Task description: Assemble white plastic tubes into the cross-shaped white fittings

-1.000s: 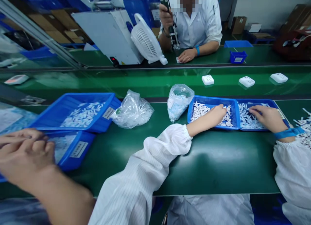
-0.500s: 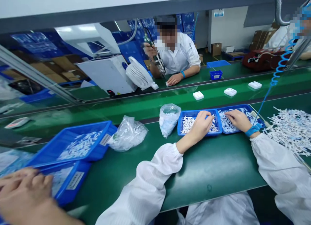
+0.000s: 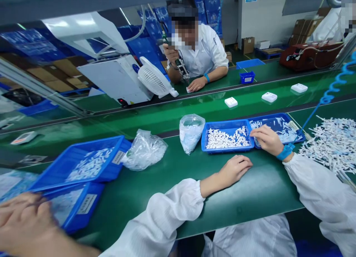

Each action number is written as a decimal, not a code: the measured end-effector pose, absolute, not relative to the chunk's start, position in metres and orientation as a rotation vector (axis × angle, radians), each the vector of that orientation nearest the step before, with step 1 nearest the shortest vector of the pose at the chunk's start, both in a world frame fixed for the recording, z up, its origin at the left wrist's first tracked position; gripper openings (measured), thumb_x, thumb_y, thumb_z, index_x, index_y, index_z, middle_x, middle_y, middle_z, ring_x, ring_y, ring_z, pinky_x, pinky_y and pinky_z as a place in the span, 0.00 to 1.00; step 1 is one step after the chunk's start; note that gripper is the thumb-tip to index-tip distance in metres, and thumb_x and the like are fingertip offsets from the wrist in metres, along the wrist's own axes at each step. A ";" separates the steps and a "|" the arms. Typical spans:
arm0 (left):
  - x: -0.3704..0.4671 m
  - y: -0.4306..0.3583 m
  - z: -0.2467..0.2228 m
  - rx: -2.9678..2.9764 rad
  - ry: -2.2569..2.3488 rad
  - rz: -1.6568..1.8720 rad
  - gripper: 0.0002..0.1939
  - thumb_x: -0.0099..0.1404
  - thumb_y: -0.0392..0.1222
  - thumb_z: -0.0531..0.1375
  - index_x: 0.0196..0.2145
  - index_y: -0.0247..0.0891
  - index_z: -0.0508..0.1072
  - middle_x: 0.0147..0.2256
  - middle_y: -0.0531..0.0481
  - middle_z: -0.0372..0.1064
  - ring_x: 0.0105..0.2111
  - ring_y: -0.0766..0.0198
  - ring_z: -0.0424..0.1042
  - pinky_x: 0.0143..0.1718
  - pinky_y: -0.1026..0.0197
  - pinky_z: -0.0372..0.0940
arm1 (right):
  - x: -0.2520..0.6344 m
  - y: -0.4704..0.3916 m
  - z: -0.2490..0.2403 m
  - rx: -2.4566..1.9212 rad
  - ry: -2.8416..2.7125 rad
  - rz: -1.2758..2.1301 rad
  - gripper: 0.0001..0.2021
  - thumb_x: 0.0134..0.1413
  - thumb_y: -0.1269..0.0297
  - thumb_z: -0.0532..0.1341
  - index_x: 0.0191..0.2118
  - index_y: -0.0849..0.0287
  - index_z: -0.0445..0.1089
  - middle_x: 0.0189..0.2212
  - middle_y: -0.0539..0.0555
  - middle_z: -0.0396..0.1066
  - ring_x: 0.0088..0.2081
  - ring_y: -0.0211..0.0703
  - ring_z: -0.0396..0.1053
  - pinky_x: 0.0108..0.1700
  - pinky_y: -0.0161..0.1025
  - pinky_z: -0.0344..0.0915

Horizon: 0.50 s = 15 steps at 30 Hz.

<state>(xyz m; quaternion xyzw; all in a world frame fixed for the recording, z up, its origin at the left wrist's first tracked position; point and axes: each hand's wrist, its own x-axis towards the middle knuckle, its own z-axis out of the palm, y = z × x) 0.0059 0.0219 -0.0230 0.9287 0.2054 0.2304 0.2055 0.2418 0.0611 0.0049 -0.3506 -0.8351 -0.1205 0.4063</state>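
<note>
My left hand (image 3: pixel 235 172), palm down, is low over the green worktop in front of the left blue tray (image 3: pixel 228 151). Its fingers are together and curled; whatever they hold is hidden. Small white plastic pieces (image 3: pixel 222 138) lie in that tray. At the rim where the two trays meet is my right hand (image 3: pixel 267 139), thumb and fingers pinched; anything between them is too small to name. It partly covers the right blue tray (image 3: pixel 302 137), which holds white and pale blue strips (image 3: pixel 286 129). A blue band circles my right wrist.
White stick-like pieces (image 3: pixel 330 142) are heaped at right. Plastic bags (image 3: pixel 191 133) stand left of the trays. Further left are blue bins (image 3: pixel 118 142) and a co-worker's hand (image 3: pixel 25 220). White square units (image 3: pixel 269 97) lie on the conveyor (image 3: pixel 200 109). Opposite, a person holds a powered screwdriver (image 3: pixel 165 36).
My left hand has come out of the left tray, towards me, down to the worktop. My right hand has shifted left from the right tray to its rim. The view has moved slightly.
</note>
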 end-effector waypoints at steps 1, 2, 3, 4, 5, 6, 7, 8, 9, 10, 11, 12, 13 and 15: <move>0.007 0.023 -0.022 2.579 0.596 0.627 0.12 0.73 0.39 0.52 0.43 0.37 0.75 0.44 0.44 0.74 0.46 0.63 0.74 0.50 0.59 0.69 | 0.236 0.056 0.006 -0.853 -2.108 -0.301 0.12 0.61 0.76 0.55 0.39 0.58 0.76 0.36 0.56 0.78 0.37 0.43 0.72 0.39 0.43 0.72; 0.007 0.024 -0.022 2.571 0.615 0.622 0.11 0.72 0.39 0.53 0.43 0.38 0.75 0.43 0.45 0.75 0.46 0.62 0.74 0.51 0.58 0.69 | 0.230 0.051 0.007 -0.816 -2.109 -0.294 0.13 0.60 0.77 0.55 0.39 0.58 0.75 0.36 0.56 0.78 0.36 0.42 0.72 0.38 0.42 0.72; 0.008 0.025 -0.021 2.560 0.634 0.614 0.10 0.72 0.39 0.54 0.42 0.38 0.75 0.43 0.46 0.76 0.46 0.62 0.74 0.51 0.58 0.68 | 0.224 0.046 0.008 -0.765 -2.103 -0.272 0.13 0.60 0.78 0.55 0.40 0.58 0.75 0.36 0.56 0.78 0.36 0.42 0.72 0.37 0.42 0.72; 0.009 0.026 -0.021 2.547 0.655 0.608 0.09 0.71 0.39 0.55 0.41 0.38 0.75 0.42 0.48 0.76 0.45 0.63 0.74 0.51 0.58 0.68 | 0.219 0.041 0.008 -0.709 -2.100 -0.245 0.12 0.59 0.79 0.56 0.41 0.59 0.74 0.36 0.57 0.78 0.36 0.42 0.71 0.37 0.41 0.72; 0.010 0.026 -0.021 2.531 0.677 0.603 0.08 0.71 0.39 0.56 0.41 0.38 0.75 0.42 0.48 0.76 0.45 0.63 0.74 0.52 0.58 0.68 | 0.214 0.036 0.009 -0.667 -2.102 -0.213 0.12 0.58 0.79 0.56 0.42 0.60 0.74 0.36 0.57 0.77 0.36 0.43 0.71 0.37 0.41 0.73; 0.010 0.027 -0.021 2.512 0.702 0.600 0.07 0.70 0.39 0.56 0.41 0.38 0.75 0.41 0.49 0.76 0.45 0.63 0.74 0.52 0.59 0.67 | 0.210 0.031 0.009 -0.639 -2.106 -0.177 0.13 0.58 0.79 0.56 0.43 0.60 0.74 0.36 0.58 0.77 0.36 0.43 0.71 0.36 0.41 0.73; 0.011 0.027 -0.021 2.492 0.730 0.599 0.07 0.70 0.39 0.57 0.41 0.38 0.75 0.42 0.49 0.76 0.45 0.63 0.73 0.52 0.59 0.67 | 0.207 0.027 0.010 -0.618 -2.113 -0.145 0.13 0.58 0.79 0.56 0.44 0.60 0.74 0.36 0.58 0.77 0.37 0.43 0.71 0.37 0.41 0.73; 0.011 0.026 -0.021 2.470 0.758 0.597 0.06 0.69 0.39 0.58 0.41 0.38 0.75 0.43 0.48 0.76 0.45 0.62 0.73 0.51 0.59 0.67 | 0.205 0.023 0.010 -0.603 -2.124 -0.124 0.13 0.59 0.79 0.57 0.45 0.60 0.73 0.37 0.58 0.77 0.37 0.43 0.71 0.37 0.41 0.73; 0.012 0.026 -0.021 2.447 0.784 0.593 0.07 0.69 0.39 0.58 0.42 0.38 0.74 0.43 0.48 0.75 0.45 0.61 0.72 0.51 0.58 0.67 | 0.203 0.020 0.011 -0.594 -2.142 -0.112 0.13 0.59 0.78 0.57 0.45 0.60 0.73 0.37 0.58 0.77 0.37 0.43 0.72 0.37 0.41 0.72; 0.012 0.026 -0.021 2.422 0.807 0.589 0.07 0.69 0.39 0.59 0.42 0.37 0.74 0.43 0.47 0.75 0.45 0.61 0.72 0.50 0.58 0.67 | 0.203 0.017 0.011 -0.587 -2.165 -0.102 0.13 0.59 0.78 0.57 0.46 0.61 0.72 0.37 0.58 0.77 0.37 0.43 0.72 0.37 0.40 0.72; 0.012 0.026 -0.021 2.395 0.824 0.583 0.06 0.68 0.39 0.59 0.42 0.37 0.74 0.42 0.47 0.75 0.44 0.61 0.72 0.49 0.58 0.68 | 0.202 0.015 0.011 -0.588 -2.187 -0.091 0.13 0.59 0.78 0.57 0.48 0.61 0.72 0.37 0.59 0.77 0.37 0.43 0.72 0.37 0.40 0.72; 0.012 0.026 -0.020 2.371 0.839 0.575 0.05 0.68 0.38 0.59 0.40 0.36 0.74 0.40 0.47 0.74 0.43 0.61 0.72 0.48 0.59 0.68 | 0.203 0.013 0.012 -0.589 -2.207 -0.076 0.14 0.59 0.78 0.57 0.49 0.62 0.71 0.37 0.59 0.77 0.37 0.43 0.72 0.37 0.40 0.71; 0.012 0.025 -0.019 2.350 0.850 0.567 0.04 0.68 0.38 0.59 0.39 0.36 0.73 0.39 0.47 0.74 0.41 0.61 0.72 0.46 0.59 0.68 | 0.203 0.011 0.012 -0.590 -2.221 -0.056 0.14 0.59 0.77 0.57 0.50 0.62 0.70 0.36 0.59 0.77 0.37 0.43 0.72 0.36 0.40 0.71; 0.012 0.026 -0.017 2.317 0.861 0.561 0.03 0.67 0.37 0.60 0.35 0.36 0.73 0.37 0.48 0.74 0.39 0.62 0.72 0.45 0.60 0.68 | 0.205 0.009 0.013 -0.589 -2.233 -0.014 0.15 0.60 0.76 0.58 0.52 0.62 0.69 0.34 0.58 0.77 0.35 0.42 0.71 0.35 0.39 0.70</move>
